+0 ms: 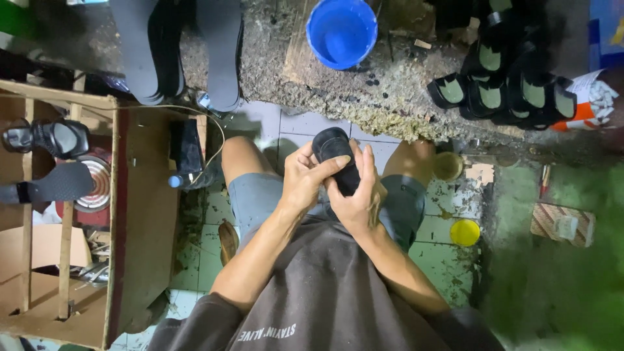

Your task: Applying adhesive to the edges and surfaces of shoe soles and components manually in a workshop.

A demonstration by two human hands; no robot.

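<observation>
Both hands press on a black sandal sole held over the lap, and the work looks like pressing or seating a part of it by thumb force, so the judgement here is that a good result calls for even pressure along the edge, with the sole braced from behind so that it does not twist. The left hand wraps the sole from its left side, fingers closed across the front face and thumb up near the rounded top end. The right hand grips it from the right and below, fingers curled behind, so the piece sits clamped between the two palms, upright and tilted a little away from the body. Only the rounded top and a strip of the middle show; the rest is hidden by the fingers. The sole hangs above the tiled floor, between the knees and in front of the rough workbench. On that bench stand a blue bucket and a row of finished black sandals, well apart from the hands. A yellow lid lies on the floor to the right, and a wooden crate stands to the left.
</observation>
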